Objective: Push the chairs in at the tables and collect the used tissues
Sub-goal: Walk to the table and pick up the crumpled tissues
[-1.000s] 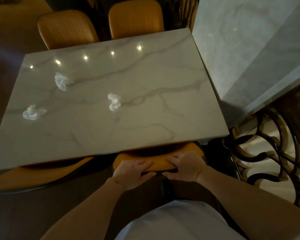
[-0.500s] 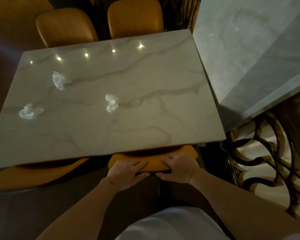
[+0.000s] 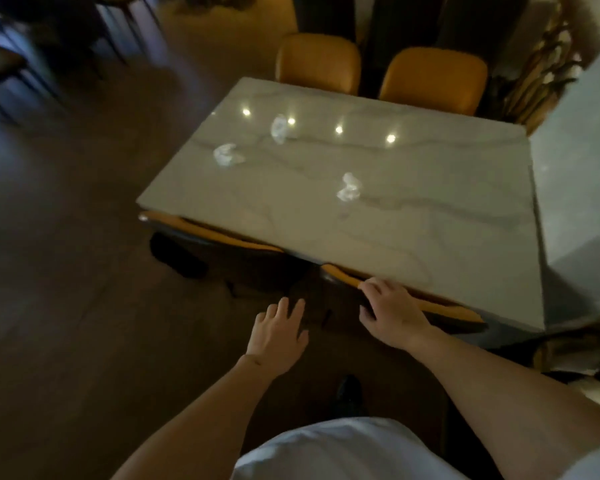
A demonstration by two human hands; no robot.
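Note:
A marble table carries three crumpled white tissues: one at the far left, one further back, one near the middle. Two orange chairs are tucked under the near edge, the right one and the left one. My right hand rests on the top of the right chair's back, fingers bent over its edge. My left hand hovers free over the dark gap between the two chairs, fingers spread, holding nothing.
Two more orange chairs stand at the table's far side. A second marble table abuts on the right. Dark floor stretches to the left, with dark chair legs at the top left. A dark shoe shows below.
The view has swung left and back. My left hand has come off the right chair's back and moved left; my right hand stays on it. The chair sits deeper under the table.

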